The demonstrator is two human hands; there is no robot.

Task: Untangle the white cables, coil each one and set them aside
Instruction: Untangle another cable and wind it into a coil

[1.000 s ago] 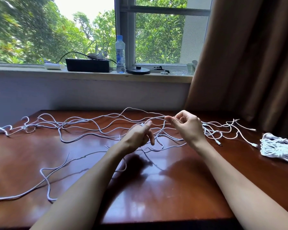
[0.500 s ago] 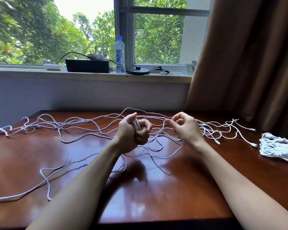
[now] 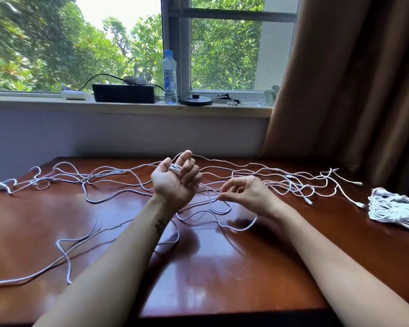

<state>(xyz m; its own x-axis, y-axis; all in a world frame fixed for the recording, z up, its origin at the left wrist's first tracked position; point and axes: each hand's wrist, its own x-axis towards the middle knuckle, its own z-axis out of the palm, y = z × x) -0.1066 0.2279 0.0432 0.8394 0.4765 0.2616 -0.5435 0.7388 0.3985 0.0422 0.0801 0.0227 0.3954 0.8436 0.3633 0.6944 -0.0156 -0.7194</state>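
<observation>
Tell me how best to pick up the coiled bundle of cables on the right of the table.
Grip the bundle across its middle, where the loops lie bunched, coming from above with the right hand, the nearer one. It lies flat on the table; a single loop or end would likely pull it apart.

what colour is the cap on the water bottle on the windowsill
Light blue; the bottle cap shows best in the head view.

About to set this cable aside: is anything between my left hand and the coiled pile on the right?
Yes: your right hand and loose cables lying on the table stand between the left hand and the pile.
</observation>
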